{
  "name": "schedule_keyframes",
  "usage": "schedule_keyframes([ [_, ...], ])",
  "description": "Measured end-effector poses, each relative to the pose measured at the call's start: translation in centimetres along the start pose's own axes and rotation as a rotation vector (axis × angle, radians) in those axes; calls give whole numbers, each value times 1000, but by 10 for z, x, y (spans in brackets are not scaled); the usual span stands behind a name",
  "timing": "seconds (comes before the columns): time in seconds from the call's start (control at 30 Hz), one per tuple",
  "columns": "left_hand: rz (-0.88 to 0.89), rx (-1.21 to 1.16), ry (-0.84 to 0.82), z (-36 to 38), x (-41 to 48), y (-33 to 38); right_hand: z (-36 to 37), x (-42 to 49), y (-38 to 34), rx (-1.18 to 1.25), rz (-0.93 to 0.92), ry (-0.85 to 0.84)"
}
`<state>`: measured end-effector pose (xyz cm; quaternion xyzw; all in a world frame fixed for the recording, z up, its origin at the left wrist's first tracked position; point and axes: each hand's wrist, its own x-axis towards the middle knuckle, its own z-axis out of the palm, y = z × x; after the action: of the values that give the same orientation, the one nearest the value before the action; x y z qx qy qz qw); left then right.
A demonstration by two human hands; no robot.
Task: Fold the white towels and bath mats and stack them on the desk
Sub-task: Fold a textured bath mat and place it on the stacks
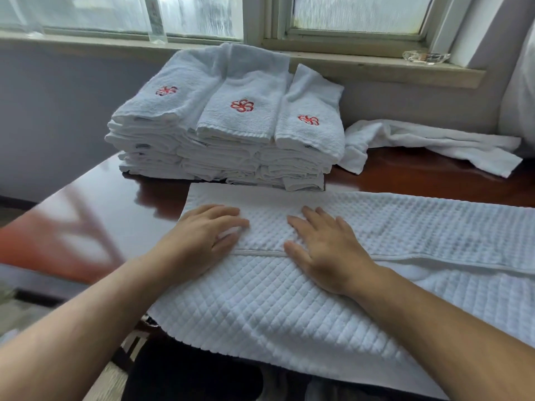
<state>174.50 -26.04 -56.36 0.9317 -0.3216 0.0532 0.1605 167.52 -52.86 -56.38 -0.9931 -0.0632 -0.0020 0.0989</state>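
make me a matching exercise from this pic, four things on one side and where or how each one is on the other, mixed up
Things
1. bath mat
2. stack of folded towels
3. loose towel
4. glass dish

Places or states
a. on the window sill
b. crumpled on the desk, right of the stack
c. under the flat left hand and right hand, hanging over the near desk edge
d. at the back of the desk, red flower emblems on top

Pairs: 1-c, 2-d, 3-b, 4-a

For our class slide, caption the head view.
Left hand and right hand press a white quilted bath mat before stacked white towels.
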Motion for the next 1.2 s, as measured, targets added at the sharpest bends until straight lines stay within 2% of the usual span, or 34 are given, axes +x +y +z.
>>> schedule_keyframes([
  [0.3,-18,63,-82,-1,-20,-1,-1,0,0,54,-47,27],
  [0.33,18,97,-54,-4,-19,1,-4,-1,2,82,-85,38],
  [0.4,201,167,67,-13,-16,5,-14,-7,13,111,-185,69],
  [0.47,401,229,170,-17,-13,5,-26,-16,29,62,-283,126],
  [0.5,444,248,176,-18,-11,4,-30,-20,39,23,-320,165],
  [0.67,352,284,294,-20,-2,3,-31,-32,68,10,-413,339],
  [0.77,277,305,226,-20,-4,3,-25,-31,72,38,-433,357],
  [0.83,194,272,138,-20,-6,7,-24,-31,71,57,-418,345],
  [0.97,-17,223,72,-22,-3,28,-25,-37,70,85,-355,285],
  [1.1,98,129,43,-2,21,86,-31,-65,97,94,-147,329],
  [1.2,249,66,6,29,57,149,-43,-105,145,90,134,533],
])
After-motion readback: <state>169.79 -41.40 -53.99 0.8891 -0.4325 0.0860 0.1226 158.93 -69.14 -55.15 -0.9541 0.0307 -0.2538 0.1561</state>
